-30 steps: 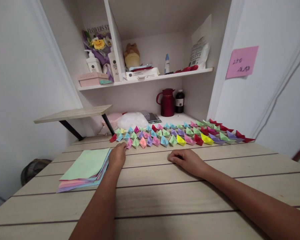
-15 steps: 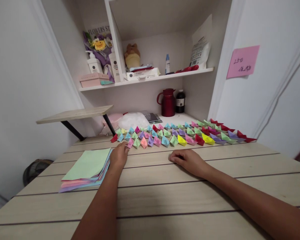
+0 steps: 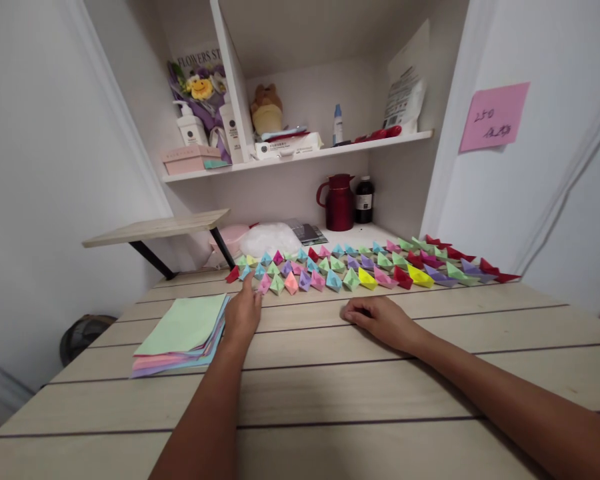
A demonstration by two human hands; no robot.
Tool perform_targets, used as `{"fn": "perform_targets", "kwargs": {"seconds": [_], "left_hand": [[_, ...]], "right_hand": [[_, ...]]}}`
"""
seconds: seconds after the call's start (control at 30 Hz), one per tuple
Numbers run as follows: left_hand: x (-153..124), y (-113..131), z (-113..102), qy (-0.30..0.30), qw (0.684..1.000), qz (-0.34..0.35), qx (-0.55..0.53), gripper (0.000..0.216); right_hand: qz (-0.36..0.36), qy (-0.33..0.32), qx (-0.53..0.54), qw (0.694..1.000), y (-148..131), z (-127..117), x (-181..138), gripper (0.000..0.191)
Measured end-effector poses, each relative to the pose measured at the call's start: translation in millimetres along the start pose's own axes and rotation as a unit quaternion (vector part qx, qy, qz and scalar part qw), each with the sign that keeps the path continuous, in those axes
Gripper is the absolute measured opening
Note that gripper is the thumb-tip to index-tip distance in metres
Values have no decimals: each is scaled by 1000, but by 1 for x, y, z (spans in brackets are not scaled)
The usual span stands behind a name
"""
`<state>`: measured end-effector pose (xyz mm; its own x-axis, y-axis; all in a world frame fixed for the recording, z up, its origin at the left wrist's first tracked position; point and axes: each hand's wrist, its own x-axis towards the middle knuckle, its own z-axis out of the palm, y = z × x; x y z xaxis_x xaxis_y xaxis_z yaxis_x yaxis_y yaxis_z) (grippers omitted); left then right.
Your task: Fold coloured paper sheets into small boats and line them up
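Observation:
Small folded paper boats of many colours stand in several rows across the far part of the slatted wooden table. My left hand (image 3: 243,315) is at the left end of the front row, index finger stretched forward and thumb apart, close beside a pink paper boat (image 3: 264,285). Whether it touches the boat I cannot tell; nothing shows in its fingers. A red paper boat (image 3: 233,274) stands just beyond that fingertip. My right hand (image 3: 383,323) rests on its side on the table, fingers curled in, with nothing visible in them. It lies in front of a yellow paper boat (image 3: 367,279).
A stack of coloured paper (image 3: 183,327), light green on top, lies left of my left hand. Behind it stands a small raised wooden shelf (image 3: 155,228) on black legs. A red jug (image 3: 339,203) and a dark bottle (image 3: 364,200) stand beyond the boats.
My left index finger has lifted and straightened forward from the table near the pink boat. My right hand keeps its curled pose. The view has shifted slightly.

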<state>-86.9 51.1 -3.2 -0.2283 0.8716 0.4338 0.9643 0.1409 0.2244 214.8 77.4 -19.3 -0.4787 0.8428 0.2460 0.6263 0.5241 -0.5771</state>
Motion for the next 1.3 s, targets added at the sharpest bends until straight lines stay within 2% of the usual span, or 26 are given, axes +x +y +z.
{"fn": "perform_targets", "kwargs": {"seconds": [0.13,0.37,0.5,0.8,0.97,1.13,1.3], "left_hand": [[-12,13,-8,8,1000,19,15,41],[-34,39,-20,21,993,120,13,29],[-41,45,-22,25,988,149,11,27],[-38,38,-19,35,993,115,18,26],[-36,34,-15,25,997,74,17,25],[-31,28,-9,4,1000,25,12,25],[-29,25,-6,-44,998,40,12,17]], "right_hand": [[-11,-10,17,1000,4,2,1,27],[-13,-17,32,999,3,4,1,32],[-10,-24,37,999,6,5,1,32],[-6,-20,38,999,3,4,1,29],[-3,-16,45,999,1,2,0,29],[-2,-22,34,999,0,0,-1,28],[-1,-10,19,1000,0,1,-1,27]]}}
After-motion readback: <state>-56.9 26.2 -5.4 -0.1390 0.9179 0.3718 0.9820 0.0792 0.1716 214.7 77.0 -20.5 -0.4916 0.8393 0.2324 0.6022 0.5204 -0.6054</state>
